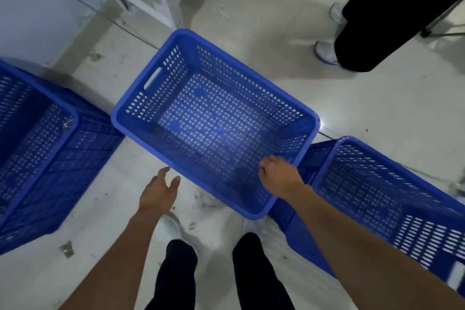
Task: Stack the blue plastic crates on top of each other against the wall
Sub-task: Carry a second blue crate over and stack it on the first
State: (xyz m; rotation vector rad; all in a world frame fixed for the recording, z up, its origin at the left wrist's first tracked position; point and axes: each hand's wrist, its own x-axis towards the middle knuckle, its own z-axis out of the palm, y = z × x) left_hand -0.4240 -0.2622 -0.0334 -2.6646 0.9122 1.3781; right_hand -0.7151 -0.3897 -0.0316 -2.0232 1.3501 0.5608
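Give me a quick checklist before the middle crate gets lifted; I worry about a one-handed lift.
1. Right hand gripping the middle crate rim: ok.
2. Left hand on the crate: not ok, open and short of the rim.
3. Crate empty: ok.
4. Left crate ready as base: cannot tell, something small lies inside.
5. Path clear: not ok, right crate sits close beside, bystander's shoes ahead.

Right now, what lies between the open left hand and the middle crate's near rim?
In the head view, nothing: only bare floor shows between the left hand and the middle crate. The right hand grips that rim.
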